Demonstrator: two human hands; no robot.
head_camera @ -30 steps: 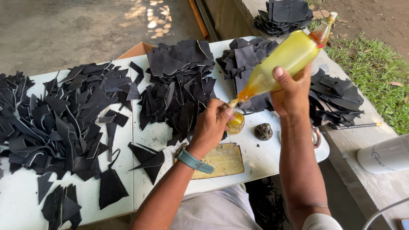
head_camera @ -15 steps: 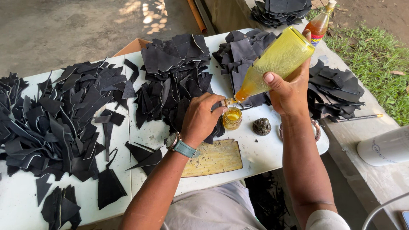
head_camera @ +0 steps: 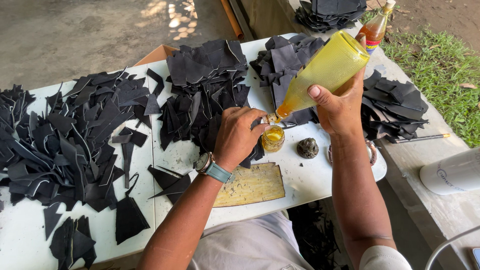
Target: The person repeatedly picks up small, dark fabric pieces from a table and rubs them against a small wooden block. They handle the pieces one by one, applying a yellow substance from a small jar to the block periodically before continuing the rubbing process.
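Observation:
My right hand [head_camera: 342,105] grips a clear bottle of yellow liquid [head_camera: 324,72], tipped neck-down toward a small jar [head_camera: 273,138] with yellow liquid in it on the white table [head_camera: 300,180]. My left hand [head_camera: 239,136] is curled against the jar's left side, fingers at the bottle's mouth; a teal-strapped watch sits on that wrist. Whether the fingers close around the jar is hidden by the hand itself.
Piles of black cut leather pieces [head_camera: 65,145] cover the table's left, middle [head_camera: 205,85] and right [head_camera: 392,105]. A stained yellowish board [head_camera: 252,185] lies near the front edge, a dark crusted lump [head_camera: 307,148] beside the jar. A second bottle [head_camera: 376,27] stands at the back; a white container [head_camera: 452,172] at right.
The bottle's neck has come down to the jar's mouth, and my left hand has shifted onto the jar's side. The view has tilted slightly downward.

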